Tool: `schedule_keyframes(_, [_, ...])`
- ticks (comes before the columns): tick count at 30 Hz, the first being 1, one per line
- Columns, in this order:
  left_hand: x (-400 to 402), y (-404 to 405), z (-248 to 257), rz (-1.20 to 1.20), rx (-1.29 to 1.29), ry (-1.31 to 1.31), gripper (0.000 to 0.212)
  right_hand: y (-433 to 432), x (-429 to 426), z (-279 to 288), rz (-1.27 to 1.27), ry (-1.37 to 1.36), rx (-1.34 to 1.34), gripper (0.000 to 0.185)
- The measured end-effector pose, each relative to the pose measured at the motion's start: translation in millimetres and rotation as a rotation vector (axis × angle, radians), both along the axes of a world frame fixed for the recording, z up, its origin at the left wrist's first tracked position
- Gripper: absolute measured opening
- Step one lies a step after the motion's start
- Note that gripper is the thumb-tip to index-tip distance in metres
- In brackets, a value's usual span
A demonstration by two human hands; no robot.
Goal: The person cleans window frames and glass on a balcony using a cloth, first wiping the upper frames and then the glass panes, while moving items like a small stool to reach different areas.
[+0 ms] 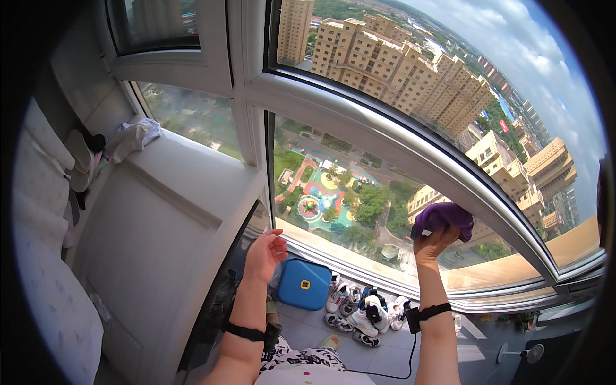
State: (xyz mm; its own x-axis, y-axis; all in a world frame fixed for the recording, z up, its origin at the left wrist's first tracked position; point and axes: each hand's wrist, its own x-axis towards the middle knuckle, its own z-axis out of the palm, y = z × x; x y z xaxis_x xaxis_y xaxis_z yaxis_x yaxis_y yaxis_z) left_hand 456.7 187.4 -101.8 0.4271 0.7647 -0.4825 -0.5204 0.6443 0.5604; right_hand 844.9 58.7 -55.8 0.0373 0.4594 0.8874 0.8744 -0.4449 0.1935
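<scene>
My right hand (433, 244) presses a bunched purple cloth (440, 217) to the lower window pane (365, 211), just under the curved horizontal frame bar (385, 127). The cloth covers part of the fingers. My left hand (266, 255) is raised with nothing in it, its fingers loosely curled and apart. It hovers near the bottom of the upright window frame post (255, 115), above a blue square case (305, 284) with a yellow-edged latch. Whether the left fingertips touch the frame, I cannot tell. Black straps go round both forearms.
Several pairs of shoes (368, 313) lie on the tiled floor (298, 332) below the window. At left stands a white washing-machine-like cabinet (149, 231) with a white cloth (137, 137) on it. A black cable (411, 358) hangs from the right armband. A small fan (533, 353) stands lower right.
</scene>
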Motion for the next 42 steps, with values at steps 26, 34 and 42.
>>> schedule_keyframes(26, [-44.6,-16.6,-56.1,-0.113,-0.019,0.205,0.023,139.8,-115.7,-10.1,0.249,-0.188,-0.176,0.037])
schedule_keyframes(34, [6.6,-44.2,-69.9,-0.206,-0.023,0.179,0.024,35.6,18.1,-190.8,0.314,0.811,-1.294,0.037])
schedule_keyframes(42, [49.0,-86.3,-68.5,-0.287,-0.092,0.177,0.022,-3.6,37.6,26.1,0.101,-0.384,-0.307,0.042])
